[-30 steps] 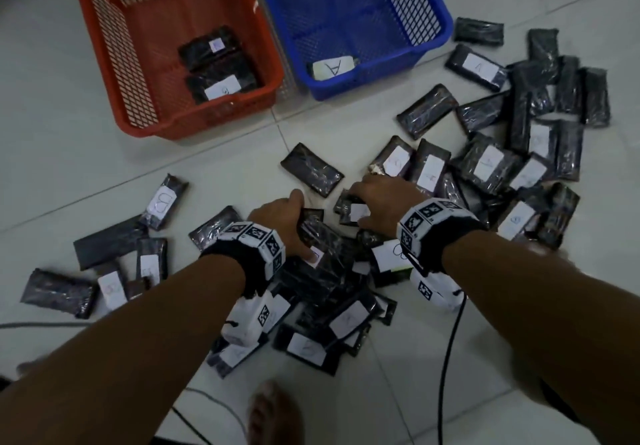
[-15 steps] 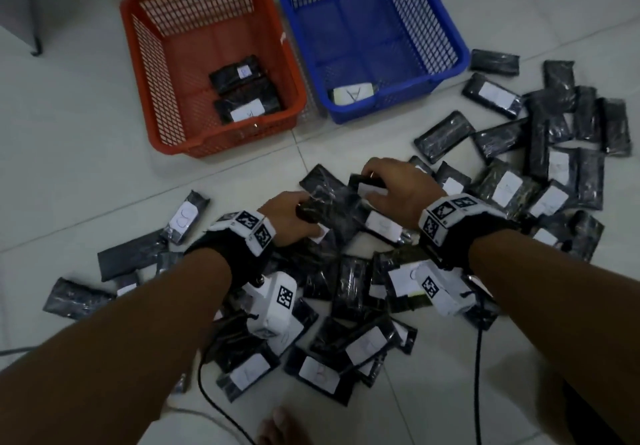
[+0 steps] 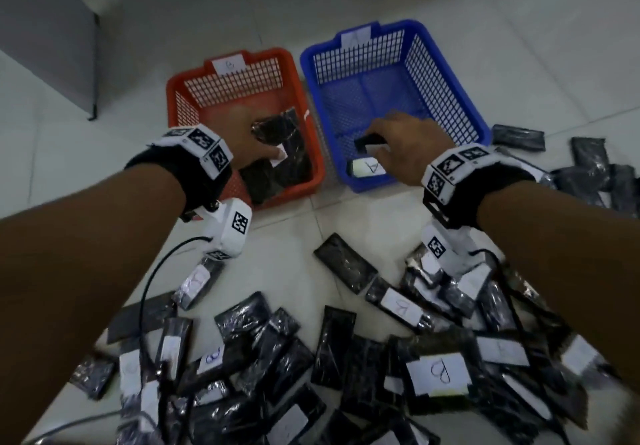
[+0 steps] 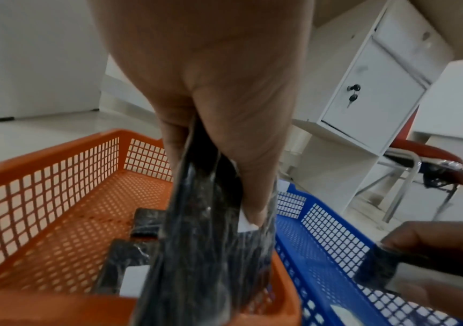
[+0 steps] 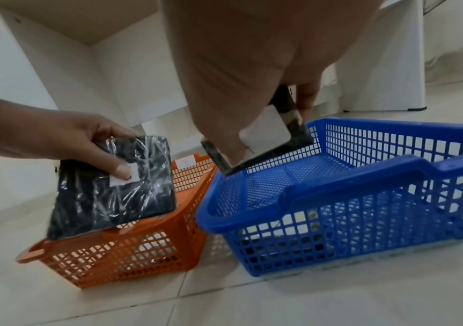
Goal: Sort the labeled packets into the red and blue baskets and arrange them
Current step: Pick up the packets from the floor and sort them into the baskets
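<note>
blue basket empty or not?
Not empty. One packet labeled A lies in the blue basket; the right hand holds another above it.

"a" on a packet [image 3: 366, 167] in the blue basket [image 3: 450, 98]

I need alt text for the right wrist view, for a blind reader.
The right hand holds a labeled black packet over the blue basket. Beside it, the left hand holds another packet above the red basket.

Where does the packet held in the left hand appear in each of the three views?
Head: packet at centre left, over the red basket.
Left wrist: packet hangs at centre, below the thumb.
Right wrist: packet at left.
Shared landmark: the red basket.
</note>
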The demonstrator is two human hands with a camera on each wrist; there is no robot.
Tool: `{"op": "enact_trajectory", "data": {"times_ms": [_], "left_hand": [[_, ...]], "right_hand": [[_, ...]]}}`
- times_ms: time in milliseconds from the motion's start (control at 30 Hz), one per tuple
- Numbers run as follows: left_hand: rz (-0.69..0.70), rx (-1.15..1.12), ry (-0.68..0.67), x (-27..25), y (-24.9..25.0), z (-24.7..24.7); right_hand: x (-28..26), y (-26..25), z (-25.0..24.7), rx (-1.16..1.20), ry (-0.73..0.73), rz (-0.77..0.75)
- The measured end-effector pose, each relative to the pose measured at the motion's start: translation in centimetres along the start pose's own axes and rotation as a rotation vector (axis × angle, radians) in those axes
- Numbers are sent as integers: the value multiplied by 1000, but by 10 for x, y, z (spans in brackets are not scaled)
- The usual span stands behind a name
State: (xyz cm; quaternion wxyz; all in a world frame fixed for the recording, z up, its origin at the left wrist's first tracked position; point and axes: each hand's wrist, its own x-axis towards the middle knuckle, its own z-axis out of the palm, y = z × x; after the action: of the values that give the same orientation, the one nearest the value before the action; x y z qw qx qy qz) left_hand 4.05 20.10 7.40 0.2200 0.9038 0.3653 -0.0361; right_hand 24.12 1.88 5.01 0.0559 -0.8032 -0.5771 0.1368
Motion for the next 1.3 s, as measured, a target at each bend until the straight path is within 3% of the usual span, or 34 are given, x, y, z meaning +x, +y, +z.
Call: {"op": "enact_trajectory", "data": {"times_ms": [333,500,633,733,800,833,933,967,1067,1167,1300], "left_hand": [[-27,88,-55,45,-12,10],[-59,245,-42,38,-17,37],[95,259,245,10,0,59],[361,176,296,-17,23,85],[522,139,179,-38,47,104],[561,135,57,-48,55,115],[502,227,-401,-67,66,144],[474,264,-486,-69,65,152],[462,318,-484,-73,60,169],[477,371,-356,-76,59,181],[436,353,-291,-80,62,194]], "right_hand": [[25,25,36,53,-209,42],[21,30,44,-26,-182,56],[-1,28,41,-33,-8,-7],[-31,23,37,58,102,-81],[-56,26,37,82,152,-153],[-67,29,37,93,119,-145],[-92,42,45,61,-197,21],[-98,46,48,37,-306,59],[-111,53,64,-9,-472,54],[-118,54,78,14,-508,56],[-111,55,81,-68,-517,12]]}}
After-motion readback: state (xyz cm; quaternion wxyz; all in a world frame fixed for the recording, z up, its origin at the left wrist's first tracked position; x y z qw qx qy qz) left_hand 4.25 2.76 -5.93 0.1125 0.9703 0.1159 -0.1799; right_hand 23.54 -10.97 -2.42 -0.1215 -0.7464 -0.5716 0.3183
